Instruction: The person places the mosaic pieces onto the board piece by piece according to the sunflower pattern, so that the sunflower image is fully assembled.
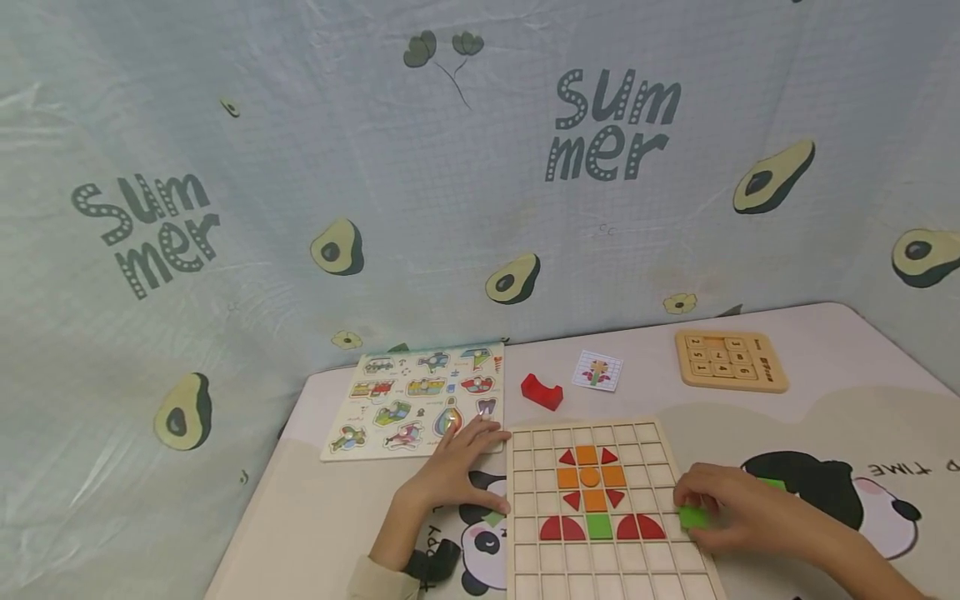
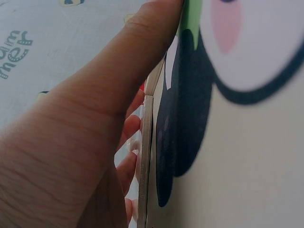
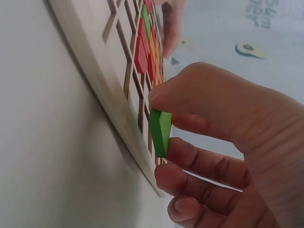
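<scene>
My right hand (image 1: 738, 504) pinches a green block (image 3: 160, 133) between thumb and fingers at the right edge of a wooden grid board (image 1: 512, 550). Red, orange and green pieces form a flower-like pattern on the board: orange squares (image 1: 587, 455) around an orange disc (image 1: 590, 477), small red triangles (image 1: 567, 457), red quarter-rounds (image 1: 551, 528) and a green square (image 1: 599, 526) below. Spread along the board's left edge, my left hand (image 1: 446, 475) has its thumb near the rim and its fingers over the corner of a picture puzzle board (image 1: 341, 433).
Behind the grid board lie a red curved block (image 1: 542, 392) and a small pattern card (image 1: 597, 371). A wooden number slide puzzle (image 1: 731, 362) sits at the back right. Another green piece (image 1: 772, 482) shows beyond my right hand. A printed curtain (image 1: 420, 167) hangs behind the table.
</scene>
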{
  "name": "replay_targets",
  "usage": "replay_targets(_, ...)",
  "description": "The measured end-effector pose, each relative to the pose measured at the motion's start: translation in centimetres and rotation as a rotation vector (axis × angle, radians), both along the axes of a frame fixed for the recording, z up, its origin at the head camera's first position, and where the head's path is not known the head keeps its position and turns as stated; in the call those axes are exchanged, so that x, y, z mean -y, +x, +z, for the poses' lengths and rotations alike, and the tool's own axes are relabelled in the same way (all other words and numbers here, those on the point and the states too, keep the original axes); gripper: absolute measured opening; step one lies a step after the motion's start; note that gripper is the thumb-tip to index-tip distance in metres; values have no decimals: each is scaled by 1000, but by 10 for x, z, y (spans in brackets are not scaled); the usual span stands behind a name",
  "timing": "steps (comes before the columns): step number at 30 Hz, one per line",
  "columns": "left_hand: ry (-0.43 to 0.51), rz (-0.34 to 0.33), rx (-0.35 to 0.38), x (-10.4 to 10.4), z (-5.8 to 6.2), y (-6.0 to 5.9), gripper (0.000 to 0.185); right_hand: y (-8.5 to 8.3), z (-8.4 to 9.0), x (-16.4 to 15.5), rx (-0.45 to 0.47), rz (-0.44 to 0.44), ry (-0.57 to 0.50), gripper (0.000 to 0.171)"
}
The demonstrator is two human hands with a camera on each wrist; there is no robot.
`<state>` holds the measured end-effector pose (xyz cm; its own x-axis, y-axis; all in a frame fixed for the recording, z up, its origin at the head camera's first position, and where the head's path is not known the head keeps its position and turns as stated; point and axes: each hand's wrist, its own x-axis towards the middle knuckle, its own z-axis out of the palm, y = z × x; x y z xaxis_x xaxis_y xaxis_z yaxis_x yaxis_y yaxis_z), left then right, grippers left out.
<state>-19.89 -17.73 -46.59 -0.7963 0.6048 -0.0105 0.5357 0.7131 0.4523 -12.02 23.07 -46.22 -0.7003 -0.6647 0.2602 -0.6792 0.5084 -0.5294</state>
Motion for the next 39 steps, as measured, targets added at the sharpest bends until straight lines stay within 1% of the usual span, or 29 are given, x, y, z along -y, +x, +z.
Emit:
replay_targets(2,5,-2,1,0,0,0,92,1,0,5,-9,13,1,26)
replay_targets(9,11,0,3,1,1,1,92,7,6,28,100,33,22,22)
replay_targets(12,10,2,7,1,1,1,92,9,6,35,141,40,28,21)
replay_targets(15,5,4,10,1,1,2,93,9,5,43,202,46,30,20)
replay_targets(17,0,6,11,1,1,2,93,10,5,47,221,48,32,20)
replay_targets(20,-6,6,9,0,1,1,93,11,5,54,214,65,27,18)
replay_targets(23,-9,8,11,0,1,1,93,13,5,60,184,79,33,15)
replay_targets(30,-14,13,18,0,3,0,92,18,5,77,65,109,40,10)
replay_targets(33,-13,9,16,0,3,1,92,20,5,83,81,105,64,7)
replay_targets(35,-15,7,13,0,3,1,93,21,5,86,109,95,83,6)
replay_targets(39,-18,7,11,0,3,0,93,21,6,89,93,86,105,4)
